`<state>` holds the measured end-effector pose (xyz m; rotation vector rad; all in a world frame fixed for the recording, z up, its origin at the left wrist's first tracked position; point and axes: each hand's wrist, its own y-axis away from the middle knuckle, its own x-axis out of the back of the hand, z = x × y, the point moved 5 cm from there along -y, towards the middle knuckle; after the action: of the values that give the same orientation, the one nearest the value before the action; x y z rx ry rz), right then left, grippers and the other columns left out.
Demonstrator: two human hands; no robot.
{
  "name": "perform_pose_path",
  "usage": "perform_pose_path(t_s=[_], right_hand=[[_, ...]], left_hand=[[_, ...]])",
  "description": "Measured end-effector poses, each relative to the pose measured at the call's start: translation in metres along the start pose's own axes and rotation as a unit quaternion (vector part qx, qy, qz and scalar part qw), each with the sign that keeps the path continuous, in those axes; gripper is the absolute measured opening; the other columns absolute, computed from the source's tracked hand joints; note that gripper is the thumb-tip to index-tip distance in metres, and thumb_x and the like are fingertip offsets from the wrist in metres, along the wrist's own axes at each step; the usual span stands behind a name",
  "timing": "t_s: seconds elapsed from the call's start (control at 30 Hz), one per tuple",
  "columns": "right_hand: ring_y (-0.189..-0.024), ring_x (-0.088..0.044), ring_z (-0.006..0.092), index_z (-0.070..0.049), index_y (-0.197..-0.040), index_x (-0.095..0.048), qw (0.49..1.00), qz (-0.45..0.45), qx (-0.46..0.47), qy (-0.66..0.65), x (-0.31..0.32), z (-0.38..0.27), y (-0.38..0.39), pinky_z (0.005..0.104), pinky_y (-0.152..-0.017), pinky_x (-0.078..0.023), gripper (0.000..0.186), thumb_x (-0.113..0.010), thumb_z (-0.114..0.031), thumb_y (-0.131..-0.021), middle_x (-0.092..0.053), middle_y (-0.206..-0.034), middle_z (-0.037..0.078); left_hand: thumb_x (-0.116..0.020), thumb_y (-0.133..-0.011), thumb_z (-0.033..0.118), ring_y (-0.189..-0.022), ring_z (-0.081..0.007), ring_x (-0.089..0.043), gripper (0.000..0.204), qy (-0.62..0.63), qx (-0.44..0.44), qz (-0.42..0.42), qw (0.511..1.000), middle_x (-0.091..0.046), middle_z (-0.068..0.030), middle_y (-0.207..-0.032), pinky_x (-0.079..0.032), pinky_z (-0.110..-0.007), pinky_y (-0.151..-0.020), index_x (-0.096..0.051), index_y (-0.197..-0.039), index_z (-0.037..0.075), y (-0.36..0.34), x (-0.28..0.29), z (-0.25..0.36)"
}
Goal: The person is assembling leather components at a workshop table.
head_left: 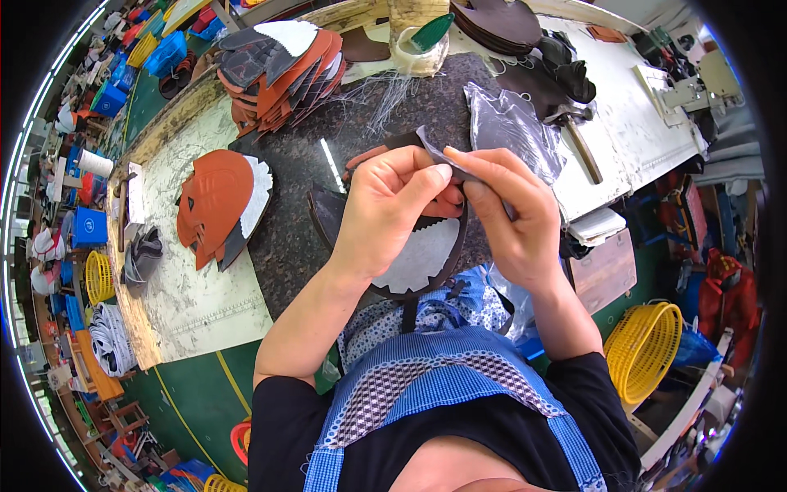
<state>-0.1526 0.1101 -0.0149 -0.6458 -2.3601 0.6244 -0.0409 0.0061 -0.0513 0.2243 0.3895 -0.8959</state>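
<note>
My left hand (385,209) and my right hand (512,213) pinch a dark grey strip of material (429,143) between thumbs and fingers. Below them, over the slab's near edge, lies a curved dark piece with a notched white backing (416,254), partly hidden by my hands. A dark stone slab (287,197) spans the middle of the bench. To its left are orange cut pieces with white and dark layers (215,197); a taller pile of similar pieces (279,70) sits behind. Grey plastic-wrapped material (512,131) lies right of my hands.
A hammer-like tool (584,152), dark stacked pieces (496,20) and a metal machine (672,90) occupy the back right. A green brush (430,33) rests on a pale container. A thread cone (94,162) stands left. Yellow baskets (643,353) are on the floor at right and left.
</note>
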Motion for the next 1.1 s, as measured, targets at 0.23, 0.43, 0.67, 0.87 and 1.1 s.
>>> perform_pose_path(t_s=[0.23,0.43,0.67,0.87,1.1], right_hand=[[-0.078,-0.065,0.0077,0.006,-0.109,-0.069,0.893,0.015,-0.291,-0.343,0.005,0.03,0.01,0.0224,-0.072,-0.054,0.023,-0.065,-0.014,-0.099,-0.073,-0.096,0.008],[-0.076,-0.068,0.0091,0.0,-0.099,-0.072,0.859,-0.088,-0.308,-0.399,0.027,0.027,0.015,0.0245,-0.071,-0.055,0.013,-0.067,-0.012,-0.096,-0.075,-0.093,0.007],[-0.068,-0.048,0.0014,-0.006,-0.105,-0.058,0.755,-0.162,-0.402,-0.491,0.022,0.006,0.074,0.0213,-0.055,-0.036,0.017,-0.063,-0.023,-0.103,-0.055,-0.08,-0.005],[-0.071,-0.063,0.0133,-0.008,-0.095,-0.075,0.853,-0.161,-0.497,0.01,0.055,0.146,0.279,0.0293,-0.065,-0.05,0.014,-0.07,-0.021,-0.093,-0.064,-0.074,0.005],[-0.118,-0.063,0.0235,0.0,-0.129,-0.063,0.843,-0.024,-0.34,-0.415,0.078,0.069,0.118,0.0395,-0.1,-0.05,0.05,-0.064,-0.038,-0.096,-0.065,-0.132,0.014]], left_hand=[[-0.062,-0.1,0.006,-0.085,-0.007,-0.066,0.009,-0.138,-0.1,-0.037,0.985,-0.069,-0.0041,-0.089,-0.053,-0.023,-0.079,-0.063,-0.1,-0.003,0.009,-0.022,-0.01],[-0.091,-0.072,0.025,-0.108,-0.0256,-0.061,0.051,-0.454,-0.333,-0.119,0.818,-0.059,-0.0109,-0.123,-0.049,-0.039,-0.096,-0.065,-0.111,0.004,0.023,-0.033,0.066],[-0.068,-0.07,0.017,-0.083,-0.0176,-0.067,0.013,-0.531,-0.537,-0.35,0.554,-0.061,0.0015,-0.073,-0.059,-0.035,-0.086,-0.059,-0.079,0.018,0.071,-0.093,0.04],[-0.064,-0.08,0.02,-0.053,-0.0048,-0.045,0.012,-0.351,-0.545,-0.43,0.628,-0.053,0.0051,-0.074,-0.028,-0.021,-0.047,-0.06,-0.092,0.018,0.11,-0.108,0.038],[-0.078,-0.081,0.009,-0.064,-0.0156,-0.063,0.016,-0.532,-0.381,-0.296,0.696,-0.067,-0.0042,-0.084,-0.05,-0.028,-0.053,-0.066,-0.092,0.008,0.044,-0.093,0.049]])
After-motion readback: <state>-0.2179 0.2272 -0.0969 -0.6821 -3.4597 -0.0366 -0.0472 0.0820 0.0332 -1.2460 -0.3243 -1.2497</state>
